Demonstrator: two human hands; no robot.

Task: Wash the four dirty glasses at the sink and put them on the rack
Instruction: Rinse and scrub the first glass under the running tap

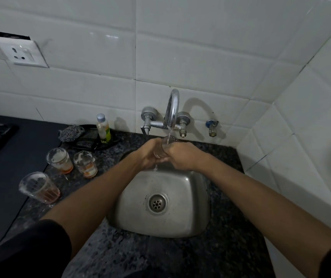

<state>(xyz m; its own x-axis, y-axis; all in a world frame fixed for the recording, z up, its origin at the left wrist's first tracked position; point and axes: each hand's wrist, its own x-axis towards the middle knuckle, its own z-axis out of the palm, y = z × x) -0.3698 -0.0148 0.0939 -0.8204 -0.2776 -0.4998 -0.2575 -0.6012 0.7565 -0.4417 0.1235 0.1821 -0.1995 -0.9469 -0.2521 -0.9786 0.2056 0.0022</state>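
I see both hands wrapped around one glass [165,146] under the running tap [172,109], over the back edge of the sink [180,197]: left hand [149,155] and right hand [182,156] each clasp a side. Three dirty glasses [60,160] [85,163] [39,187] stand on the counter [231,257], well left of the left hand. Soap bottle [103,128] sits behind them.
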